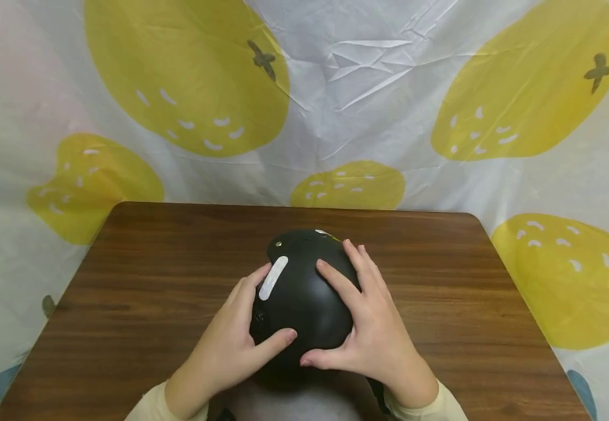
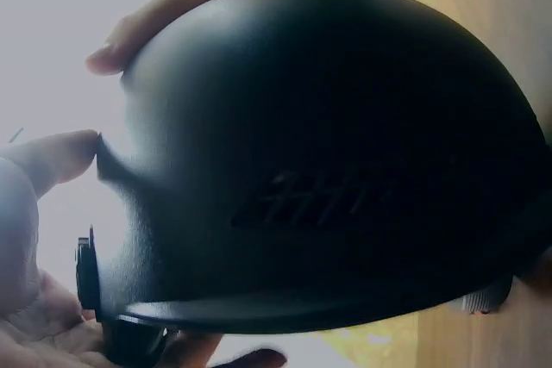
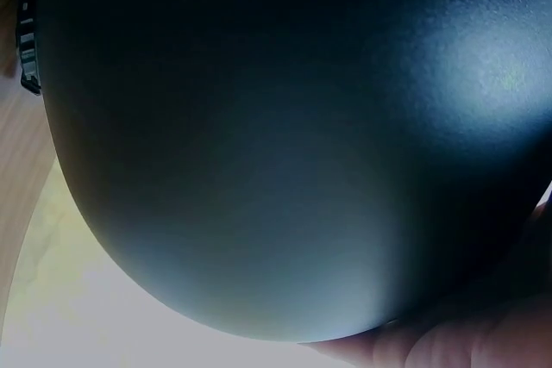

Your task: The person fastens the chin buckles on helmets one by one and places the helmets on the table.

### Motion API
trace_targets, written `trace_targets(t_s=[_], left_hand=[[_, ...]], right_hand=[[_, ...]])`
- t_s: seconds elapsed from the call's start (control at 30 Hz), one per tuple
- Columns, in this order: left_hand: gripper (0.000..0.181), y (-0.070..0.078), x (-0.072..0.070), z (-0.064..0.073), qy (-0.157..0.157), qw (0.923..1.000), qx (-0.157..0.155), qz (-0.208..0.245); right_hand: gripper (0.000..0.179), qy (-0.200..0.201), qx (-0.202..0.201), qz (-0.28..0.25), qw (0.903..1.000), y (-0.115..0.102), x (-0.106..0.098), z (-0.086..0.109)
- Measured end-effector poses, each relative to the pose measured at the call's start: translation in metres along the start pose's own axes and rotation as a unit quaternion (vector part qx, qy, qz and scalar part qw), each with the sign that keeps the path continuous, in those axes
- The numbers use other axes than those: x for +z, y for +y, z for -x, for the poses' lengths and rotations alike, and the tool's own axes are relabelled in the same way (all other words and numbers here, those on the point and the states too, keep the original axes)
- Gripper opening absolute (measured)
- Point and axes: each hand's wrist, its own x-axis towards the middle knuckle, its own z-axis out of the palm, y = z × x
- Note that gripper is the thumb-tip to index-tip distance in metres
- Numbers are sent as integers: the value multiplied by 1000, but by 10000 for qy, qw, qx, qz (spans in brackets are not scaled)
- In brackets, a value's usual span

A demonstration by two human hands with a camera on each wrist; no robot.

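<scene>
A black helmet (image 1: 309,304) with a smooth rounded shell is held between both hands at the near side of the table. It bears a white strip (image 1: 274,278) and a small brass-coloured rivet (image 1: 279,244). My left hand (image 1: 230,345) grips its left side, thumb on the near part of the shell. On the other side my right hand (image 1: 380,327) holds it with fingers spread over the shell and thumb pointing inward. Slotted vents (image 2: 319,200) show on the shell in the left wrist view. The shell's underside is hidden in the head view.
A brown wood-grain table (image 1: 151,280) lies under the hands. Behind it hangs a white cloth (image 1: 357,117) printed with large yellow fruit. A dark strap (image 1: 378,394) hangs by the right wrist, and pale sleeves (image 1: 430,406) cover the forearms.
</scene>
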Motion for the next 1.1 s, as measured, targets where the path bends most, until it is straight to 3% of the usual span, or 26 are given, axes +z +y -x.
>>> trace_targets(t_s=[0.37, 0.53, 0.67, 0.8, 1.1], left_hand=[[81, -7, -7, -5, -130, 9960, -42, 883], [73, -11, -8, -6, -388, 9807, -207, 1907], [72, -12, -8, -7, -479, 9684, -163, 2444], [73, -9, -9, -6, -462, 9678, -121, 2473], [74, 1, -4, -2, -200, 9775, -62, 2097]], right_hand=[[121, -229, 252, -55, 9994, 0, -4, 3], [127, -317, 344, -53, 9989, 0, -6, 3], [137, -341, 432, -19, 9985, -1, -6, 4], [140, -431, 528, -59, 9977, -2, -6, 4], [136, -580, 618, -278, 9960, -1, -6, 4]])
